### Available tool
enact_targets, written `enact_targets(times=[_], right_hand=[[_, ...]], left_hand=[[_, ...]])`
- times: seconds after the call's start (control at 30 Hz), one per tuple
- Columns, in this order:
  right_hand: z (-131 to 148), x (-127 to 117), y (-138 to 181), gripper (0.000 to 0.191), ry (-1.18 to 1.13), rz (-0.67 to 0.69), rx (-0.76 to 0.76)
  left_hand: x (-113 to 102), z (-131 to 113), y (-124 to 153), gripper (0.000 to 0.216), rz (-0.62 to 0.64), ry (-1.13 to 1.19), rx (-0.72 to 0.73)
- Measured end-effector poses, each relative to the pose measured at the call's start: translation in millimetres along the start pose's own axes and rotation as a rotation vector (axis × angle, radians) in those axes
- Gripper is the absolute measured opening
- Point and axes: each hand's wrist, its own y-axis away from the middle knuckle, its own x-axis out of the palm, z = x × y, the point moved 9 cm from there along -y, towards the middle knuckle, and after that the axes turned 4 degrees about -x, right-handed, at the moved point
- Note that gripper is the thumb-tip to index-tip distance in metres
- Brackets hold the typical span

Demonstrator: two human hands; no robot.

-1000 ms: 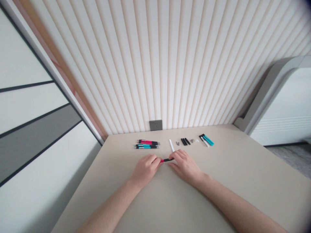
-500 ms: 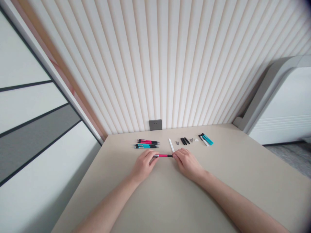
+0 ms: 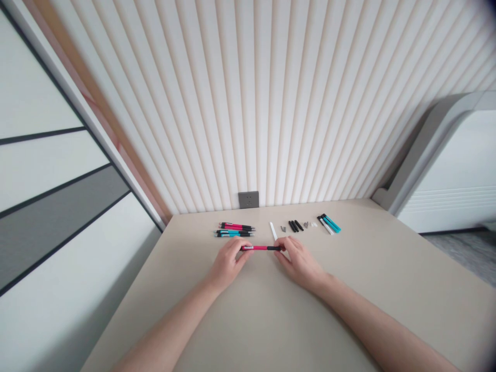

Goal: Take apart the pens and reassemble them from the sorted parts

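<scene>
A pink ballpoint pen (image 3: 260, 248) with a black grip lies level between my two hands. My left hand (image 3: 228, 261) pinches its clip end between thumb and fingers. At the black grip end, the fingers of my right hand (image 3: 296, 258) are closed round the pen, hiding part of the tip. Just beyond my right fingertips, a thin white stick (image 3: 273, 231) lies on the table, its near end partly covered. Pink pens (image 3: 236, 226) and blue pens (image 3: 232, 233) with black grips lie side by side past my left hand.
Right of the white stick lie small grey parts (image 3: 283, 229), black grips (image 3: 295, 226), small clear pieces (image 3: 314, 224) and blue and white pen barrels (image 3: 329, 223). A dark wall socket (image 3: 248, 199) sits above the back edge of the beige table (image 3: 248, 320).
My right fingers have shifted on the black grip, so more of it shows. More of the pen's clip end is visible by my left hand.
</scene>
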Motion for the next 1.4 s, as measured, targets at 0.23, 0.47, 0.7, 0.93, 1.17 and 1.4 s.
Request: enact_targets(times=[0.23, 0.47, 0.7, 0.93, 1.17, 1.4], right_hand=[[-1, 7, -1, 0.024, -0.022, 0.081, 0.033], [-4, 6, 1, 0.027, -0.034, 0.048, 0.063], [-6, 6, 1, 0.025, -0.073, 0.034, 0.106], [-2, 0, 0, 0.024, -0.174, -0.019, 0.093], [-11, 7, 0, 0.031, -0.29, -0.01, 0.169], [-19, 7, 1, 0.025, -0.247, -0.018, 0.217]], left_hand=[[8, -2, 2, 0.011, 0.061, -0.013, 0.036], [9, 0, 2, 0.012, 0.06, -0.019, 0.009], [14, 1, 3, 0.009, 0.101, -0.025, 0.002], [13, 0, 1, 0.008, 0.075, -0.099, 0.017], [10, -1, -1, 0.008, 0.048, -0.13, 0.001], [10, 8, 0, 0.01, 0.01, -0.163, -0.067]])
